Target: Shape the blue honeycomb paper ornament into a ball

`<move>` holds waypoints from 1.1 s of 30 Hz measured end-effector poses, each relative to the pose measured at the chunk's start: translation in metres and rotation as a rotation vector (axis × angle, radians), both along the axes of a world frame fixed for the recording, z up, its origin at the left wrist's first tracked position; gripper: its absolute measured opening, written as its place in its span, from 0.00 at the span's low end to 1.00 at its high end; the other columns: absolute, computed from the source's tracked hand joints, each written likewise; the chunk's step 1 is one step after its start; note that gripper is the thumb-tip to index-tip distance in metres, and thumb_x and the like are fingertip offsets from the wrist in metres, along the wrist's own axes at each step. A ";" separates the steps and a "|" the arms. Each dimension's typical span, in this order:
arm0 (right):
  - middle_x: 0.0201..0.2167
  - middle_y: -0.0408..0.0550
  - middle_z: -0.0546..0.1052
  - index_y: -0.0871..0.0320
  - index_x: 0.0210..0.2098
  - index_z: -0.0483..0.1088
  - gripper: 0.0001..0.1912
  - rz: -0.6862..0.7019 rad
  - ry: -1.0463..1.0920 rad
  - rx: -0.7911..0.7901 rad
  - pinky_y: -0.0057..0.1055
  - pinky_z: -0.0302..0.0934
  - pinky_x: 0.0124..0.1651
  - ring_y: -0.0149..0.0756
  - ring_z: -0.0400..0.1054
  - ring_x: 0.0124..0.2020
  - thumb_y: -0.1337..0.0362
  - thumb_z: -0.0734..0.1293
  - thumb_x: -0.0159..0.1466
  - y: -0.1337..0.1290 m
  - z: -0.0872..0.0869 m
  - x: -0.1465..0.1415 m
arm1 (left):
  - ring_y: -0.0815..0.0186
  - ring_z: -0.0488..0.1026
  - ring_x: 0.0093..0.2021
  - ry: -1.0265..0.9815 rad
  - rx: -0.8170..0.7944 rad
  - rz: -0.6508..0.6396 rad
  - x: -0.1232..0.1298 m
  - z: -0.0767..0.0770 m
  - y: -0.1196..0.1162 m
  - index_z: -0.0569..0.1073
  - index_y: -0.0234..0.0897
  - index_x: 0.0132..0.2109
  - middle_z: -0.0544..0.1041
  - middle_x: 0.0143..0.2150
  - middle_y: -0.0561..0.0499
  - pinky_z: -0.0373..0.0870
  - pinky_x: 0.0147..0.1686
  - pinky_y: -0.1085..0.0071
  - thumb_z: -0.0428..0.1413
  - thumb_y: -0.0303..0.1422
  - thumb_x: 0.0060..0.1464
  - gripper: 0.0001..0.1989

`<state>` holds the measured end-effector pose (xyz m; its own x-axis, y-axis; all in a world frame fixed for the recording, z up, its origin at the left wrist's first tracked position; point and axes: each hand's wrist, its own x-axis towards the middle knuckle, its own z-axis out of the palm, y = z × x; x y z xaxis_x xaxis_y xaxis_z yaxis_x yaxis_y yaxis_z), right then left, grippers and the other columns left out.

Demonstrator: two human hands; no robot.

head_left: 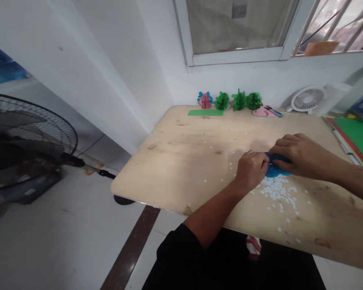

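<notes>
A piece of blue paper (pixel 273 172), its lower edge rounded and seemingly layered, is held between my two hands just above the table. My left hand (pixel 250 168) is closed at the left end of the blue paper, its fingers curled in a pinch. From the right, my right hand (pixel 298 153) grips the same paper, thumb in front and fingers behind. A darker blue part shows between the hands; whether it is a fold or a separate thing I cannot tell. Small white paper bits (pixel 276 190) lie scattered below the hands.
Along the wall stand a pink-and-blue paper ball (pixel 205 100) and several green paper balls (pixel 239 100). A green strip (pixel 205 113), a blue-handled cutter (pixel 274 111) and a white fan (pixel 308 98) are nearby. Coloured sheets (pixel 358 135) lie right; a standing fan (pixel 27 141) is left.
</notes>
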<state>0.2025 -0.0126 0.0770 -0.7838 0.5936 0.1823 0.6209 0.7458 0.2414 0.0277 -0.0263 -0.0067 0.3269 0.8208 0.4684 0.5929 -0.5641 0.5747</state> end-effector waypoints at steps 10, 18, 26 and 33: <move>0.31 0.49 0.79 0.56 0.35 0.75 0.10 -0.114 -0.046 -0.147 0.39 0.53 0.42 0.45 0.71 0.37 0.67 0.61 0.62 0.010 0.000 -0.001 | 0.64 0.76 0.40 -0.095 -0.088 0.006 0.000 -0.001 -0.002 0.73 0.40 0.43 0.80 0.39 0.49 0.73 0.44 0.69 0.55 0.25 0.59 0.06; 0.34 0.50 0.80 0.54 0.36 0.76 0.12 -0.180 0.007 -0.230 0.40 0.58 0.42 0.46 0.73 0.37 0.66 0.61 0.60 0.010 -0.001 0.000 | 0.64 0.75 0.39 -0.170 -0.123 -0.008 0.003 -0.004 -0.001 0.70 0.41 0.42 0.79 0.38 0.50 0.73 0.43 0.69 0.55 0.24 0.57 0.07; 0.33 0.50 0.80 0.53 0.35 0.77 0.12 -0.293 -0.023 -0.206 0.39 0.58 0.40 0.46 0.73 0.37 0.66 0.61 0.60 0.009 -0.002 -0.003 | 0.63 0.75 0.39 -0.198 -0.124 -0.010 0.003 -0.004 -0.002 0.70 0.41 0.41 0.78 0.38 0.50 0.73 0.44 0.67 0.56 0.24 0.57 0.08; 0.35 0.51 0.80 0.54 0.36 0.76 0.13 -0.319 -0.056 -0.263 0.39 0.59 0.41 0.47 0.73 0.39 0.66 0.60 0.61 0.009 0.003 -0.008 | 0.63 0.75 0.40 -0.190 -0.128 -0.008 0.003 -0.003 -0.002 0.70 0.41 0.42 0.78 0.38 0.49 0.73 0.44 0.67 0.55 0.24 0.57 0.07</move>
